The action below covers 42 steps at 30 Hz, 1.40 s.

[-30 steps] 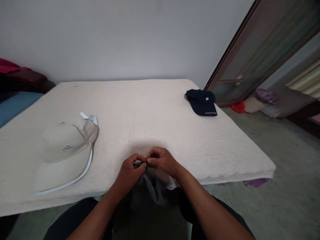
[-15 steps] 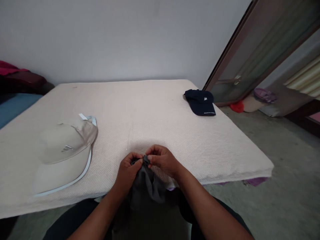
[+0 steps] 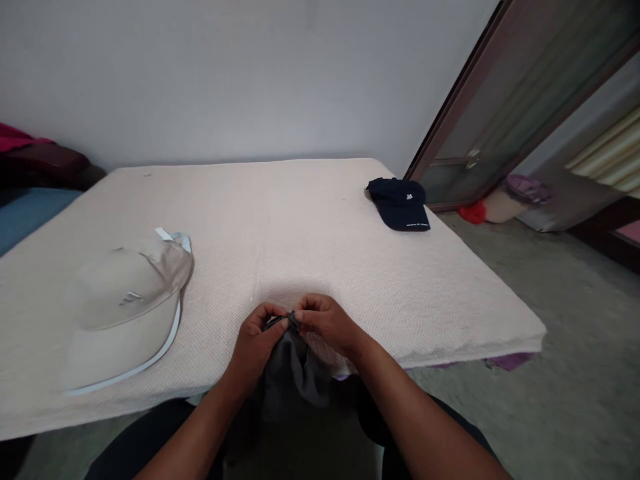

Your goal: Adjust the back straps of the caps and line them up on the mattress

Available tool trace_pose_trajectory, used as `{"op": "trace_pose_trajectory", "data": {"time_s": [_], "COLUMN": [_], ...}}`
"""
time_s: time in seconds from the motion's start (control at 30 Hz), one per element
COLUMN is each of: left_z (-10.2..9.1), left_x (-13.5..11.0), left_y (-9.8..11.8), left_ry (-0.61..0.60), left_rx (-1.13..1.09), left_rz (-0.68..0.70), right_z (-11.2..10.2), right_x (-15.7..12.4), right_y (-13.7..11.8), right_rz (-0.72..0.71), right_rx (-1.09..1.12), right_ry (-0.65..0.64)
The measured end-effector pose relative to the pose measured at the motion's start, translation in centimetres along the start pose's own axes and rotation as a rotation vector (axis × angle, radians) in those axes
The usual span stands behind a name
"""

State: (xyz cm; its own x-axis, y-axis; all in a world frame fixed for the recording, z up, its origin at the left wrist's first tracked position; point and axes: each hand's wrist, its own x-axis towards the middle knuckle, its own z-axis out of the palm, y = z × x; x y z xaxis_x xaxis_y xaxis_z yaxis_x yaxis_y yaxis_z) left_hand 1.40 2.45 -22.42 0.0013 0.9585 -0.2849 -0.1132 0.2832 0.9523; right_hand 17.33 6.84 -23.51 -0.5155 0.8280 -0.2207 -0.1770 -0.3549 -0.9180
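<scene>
Both hands pinch a dark grey cloth item (image 3: 297, 370) at the front edge of the covered surface. My left hand (image 3: 260, 337) is closed on its gathered upper edge, thumb and index finger together. Close beside it, my right hand (image 3: 325, 320) pinches the same edge, and the fingertips of the two hands nearly touch. From the fingers the cloth hangs down in folds toward my lap, its lower part lost in shadow. What kind of item it is, I cannot make out.
A beige cap (image 3: 125, 300) lies at the left on the pale woven cover (image 3: 280, 213). Toward the far right edge rests a navy cap (image 3: 400, 203). A pale wall (image 3: 250, 80) stands behind, and a framed glass door (image 3: 480, 133) rises at the right.
The fingertips have shifted slightly on the cloth's edge, and its bunched top has changed shape a little. The view has moved slightly; both caps lie where they were.
</scene>
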Motion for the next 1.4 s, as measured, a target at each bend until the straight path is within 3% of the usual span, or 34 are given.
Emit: {"op": "trace_pose_trajectory", "data": {"time_s": [0.27, 0.67, 0.97, 1.17, 1.4], "left_z": [-0.2, 0.2, 0.1, -0.1, -0.1], "left_x": [0.3, -0.1, 0.0, 0.0, 0.0], "left_y": [-0.2, 0.0, 0.0, -0.5, -0.5], "left_ry": [0.056, -0.079, -0.068, -0.047, -0.054], "left_rx": [0.084, -0.137, -0.283, -0.118, -0.013], "left_rz": [-0.056, -0.208, -0.249, -0.178, -0.142], "right_z": [0.1, 0.4, 0.1, -0.1, -0.3], "right_x": [0.3, -0.1, -0.3, -0.1, -0.3], "right_y": [0.1, -0.6, -0.8, -0.3, -0.3], "right_rz": [-0.007, -0.083, -0.030, -0.029, -0.026], "right_rx": [0.145, 0.326, 0.095, -0.114, -0.188], "right_ry": [0.115, 0.072, 0.049, 0.045, 0.030]}}
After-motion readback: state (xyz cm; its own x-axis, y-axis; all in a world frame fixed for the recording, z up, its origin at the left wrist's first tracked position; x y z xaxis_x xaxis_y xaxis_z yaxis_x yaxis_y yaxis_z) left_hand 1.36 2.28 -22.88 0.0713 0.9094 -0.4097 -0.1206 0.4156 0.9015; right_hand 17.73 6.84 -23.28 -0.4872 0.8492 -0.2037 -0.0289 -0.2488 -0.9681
